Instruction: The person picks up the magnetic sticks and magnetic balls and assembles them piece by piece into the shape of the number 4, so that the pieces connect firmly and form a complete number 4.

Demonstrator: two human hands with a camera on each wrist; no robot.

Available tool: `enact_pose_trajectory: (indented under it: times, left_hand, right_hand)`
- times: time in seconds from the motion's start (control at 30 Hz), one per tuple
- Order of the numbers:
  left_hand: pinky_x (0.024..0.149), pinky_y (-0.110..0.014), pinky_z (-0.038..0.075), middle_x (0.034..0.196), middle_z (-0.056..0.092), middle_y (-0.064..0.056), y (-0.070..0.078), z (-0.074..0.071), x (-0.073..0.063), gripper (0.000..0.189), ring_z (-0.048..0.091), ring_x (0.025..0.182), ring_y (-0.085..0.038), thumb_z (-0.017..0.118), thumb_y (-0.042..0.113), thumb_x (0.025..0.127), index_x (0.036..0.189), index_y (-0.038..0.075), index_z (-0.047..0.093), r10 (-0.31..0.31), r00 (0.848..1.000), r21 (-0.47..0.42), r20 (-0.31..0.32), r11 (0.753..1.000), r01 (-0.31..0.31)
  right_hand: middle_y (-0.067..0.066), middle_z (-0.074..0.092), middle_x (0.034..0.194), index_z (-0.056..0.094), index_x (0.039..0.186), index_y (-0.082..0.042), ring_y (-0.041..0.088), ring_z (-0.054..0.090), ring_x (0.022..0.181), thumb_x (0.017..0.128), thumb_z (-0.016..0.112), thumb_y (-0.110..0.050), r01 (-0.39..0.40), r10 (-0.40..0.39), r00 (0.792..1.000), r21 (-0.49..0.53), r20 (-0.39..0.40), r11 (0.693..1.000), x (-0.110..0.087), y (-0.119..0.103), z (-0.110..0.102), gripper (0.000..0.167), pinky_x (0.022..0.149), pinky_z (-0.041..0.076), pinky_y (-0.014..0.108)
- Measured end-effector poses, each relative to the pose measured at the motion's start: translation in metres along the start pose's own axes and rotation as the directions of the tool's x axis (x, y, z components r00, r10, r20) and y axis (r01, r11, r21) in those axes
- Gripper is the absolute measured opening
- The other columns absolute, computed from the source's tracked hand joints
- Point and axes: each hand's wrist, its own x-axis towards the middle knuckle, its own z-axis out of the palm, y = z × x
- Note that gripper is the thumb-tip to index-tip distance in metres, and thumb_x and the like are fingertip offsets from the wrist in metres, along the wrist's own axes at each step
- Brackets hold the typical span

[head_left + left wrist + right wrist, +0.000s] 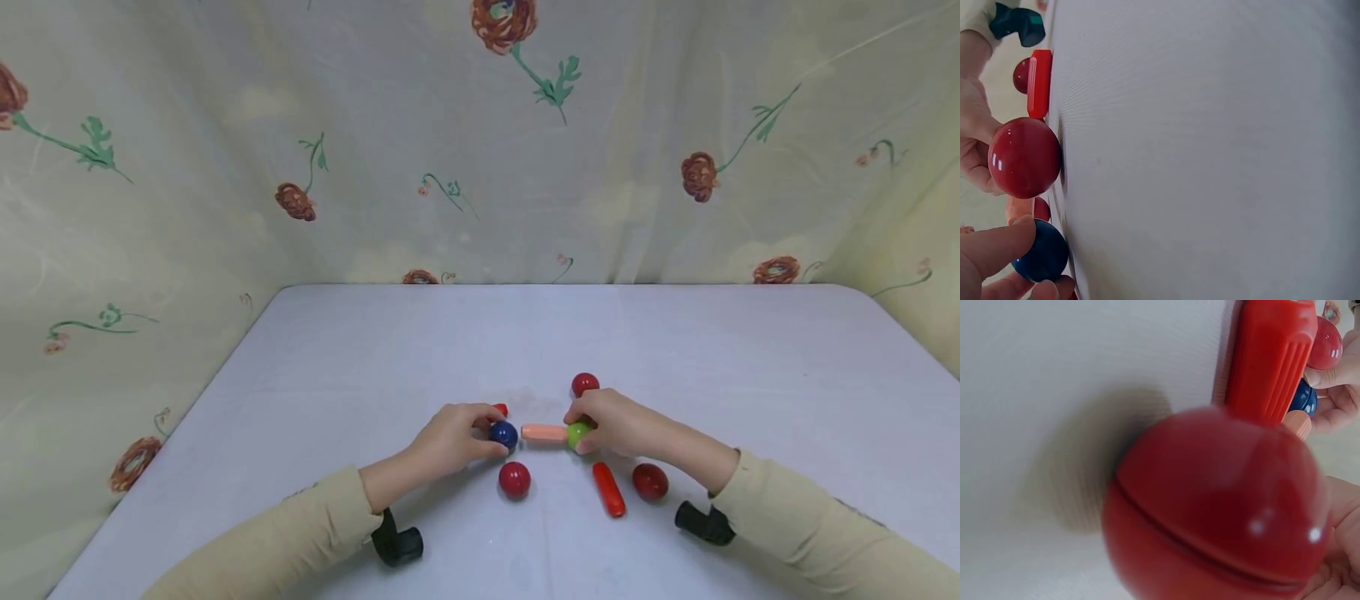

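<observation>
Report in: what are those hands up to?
Left hand holds blue ball. Right hand grips green ball. Only peach stick between those balls.

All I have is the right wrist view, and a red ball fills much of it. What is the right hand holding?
Observer: The head view shows it gripping a green ball.
Operator: Is the peach stick touching the blue ball?
Observer: No, the head view shows a narrow gap between them.
Operator: Any ball beyond the right hand?
Observer: Yes, another red ball lies just past it, on the far side.
</observation>
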Motion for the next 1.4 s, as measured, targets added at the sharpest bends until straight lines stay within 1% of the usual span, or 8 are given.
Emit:
enact_pose_trajectory:
  times: [0.13, 0.33, 0.73, 0.97, 1.03, 1.23, 1.3, 1.4]
  left_hand:
    - [0.077, -0.031, 0.048, 0.097, 0.067, -0.005, 0.0, -0.001, -0.001, 0.038, 0.059, 0.093, -0.018, 0.075, 0.02, 0.075, 0.11, 0.01, 0.064, 0.006, 1.0, 0.013, -0.001, 1.0, -0.006]
    - [0.071, -0.027, 0.047, 0.095, 0.068, -0.004, 0.0, 0.0, -0.001, 0.039, 0.06, 0.091, -0.016, 0.076, 0.021, 0.074, 0.11, 0.011, 0.064, 0.0, 1.0, 0.042, -0.002, 0.999, 0.0]
    - [0.068, -0.027, 0.046, 0.094, 0.068, -0.004, 0.001, -0.001, 0.0, 0.041, 0.06, 0.089, -0.016, 0.076, 0.023, 0.074, 0.111, 0.011, 0.064, -0.008, 1.0, 0.072, -0.008, 0.997, 0.008]
    - [0.074, -0.03, 0.048, 0.095, 0.068, -0.003, 0.003, -0.003, 0.001, 0.043, 0.06, 0.092, -0.016, 0.075, 0.021, 0.075, 0.115, 0.012, 0.062, -0.011, 1.0, 0.1, 0.027, 0.995, 0.008]
    - [0.076, -0.03, 0.048, 0.094, 0.068, -0.003, 0.003, -0.005, 0.001, 0.043, 0.06, 0.092, -0.016, 0.075, 0.02, 0.075, 0.115, 0.012, 0.062, -0.004, 0.999, 0.108, 0.044, 0.994, -0.001]
    - [0.073, -0.026, 0.047, 0.093, 0.067, -0.002, 0.003, -0.011, 0.004, 0.038, 0.058, 0.088, -0.013, 0.074, 0.018, 0.077, 0.113, 0.015, 0.063, 0.035, 0.993, 0.11, 0.112, 0.993, -0.048]
    - [0.076, -0.026, 0.047, 0.096, 0.068, -0.001, 0.002, -0.013, 0.006, 0.037, 0.058, 0.09, -0.013, 0.073, 0.017, 0.077, 0.113, 0.016, 0.064, 0.056, 0.989, 0.102, 0.134, 0.992, -0.07]
    - [0.083, -0.029, 0.047, 0.1, 0.068, -0.001, 0.0, -0.015, 0.009, 0.034, 0.059, 0.095, -0.013, 0.072, 0.015, 0.078, 0.112, 0.016, 0.065, 0.111, 0.98, 0.092, 0.164, 0.988, -0.128]
  right_hand:
    - [0.004, 0.059, 0.092, 0.065, 0.105, -0.002, 0.014, 0.052, 0.082, 0.074, 0.074, -0.004, -0.007, 0.007, 1.0, -0.004, -0.002, 1.0, 0.001, -0.002, 0.001, 0.033, 0.073, 0.051, 0.028]
    - [0.004, 0.058, 0.092, 0.065, 0.105, -0.002, 0.014, 0.052, 0.081, 0.073, 0.074, -0.005, -0.014, 0.014, 1.0, -0.009, -0.006, 1.0, 0.001, -0.004, 0.002, 0.033, 0.072, 0.051, 0.028]
    - [0.003, 0.059, 0.092, 0.065, 0.106, -0.002, 0.014, 0.052, 0.081, 0.073, 0.074, -0.005, 0.002, -0.002, 1.0, -0.015, -0.013, 1.0, 0.001, -0.002, 0.002, 0.034, 0.072, 0.051, 0.027]
    - [0.005, 0.062, 0.097, 0.065, 0.107, -0.003, 0.015, 0.052, 0.084, 0.074, 0.074, -0.006, -0.013, 0.013, 1.0, -0.008, -0.014, 1.0, 0.001, 0.001, 0.002, 0.035, 0.074, 0.051, 0.029]
    - [0.005, 0.062, 0.099, 0.065, 0.108, -0.005, 0.016, 0.052, 0.085, 0.074, 0.074, -0.006, -0.017, 0.017, 1.0, -0.007, -0.022, 1.0, 0.001, 0.001, 0.002, 0.035, 0.074, 0.051, 0.03]
    - [0.007, 0.062, 0.101, 0.065, 0.109, -0.005, 0.018, 0.053, 0.087, 0.074, 0.073, -0.005, 0.002, -0.003, 0.997, -0.025, -0.071, 1.0, 0.003, 0.004, 0.001, 0.036, 0.074, 0.052, 0.031]
    - [0.007, 0.063, 0.1, 0.065, 0.108, -0.004, 0.018, 0.053, 0.087, 0.075, 0.073, -0.005, 0.004, -0.007, 0.996, -0.027, -0.094, 1.0, 0.005, 0.005, 0.0, 0.035, 0.074, 0.052, 0.032]
    - [0.007, 0.063, 0.097, 0.065, 0.106, -0.002, 0.018, 0.053, 0.084, 0.075, 0.072, -0.005, 0.013, -0.02, 0.992, -0.057, -0.127, 0.998, 0.006, 0.005, -0.001, 0.032, 0.075, 0.051, 0.033]
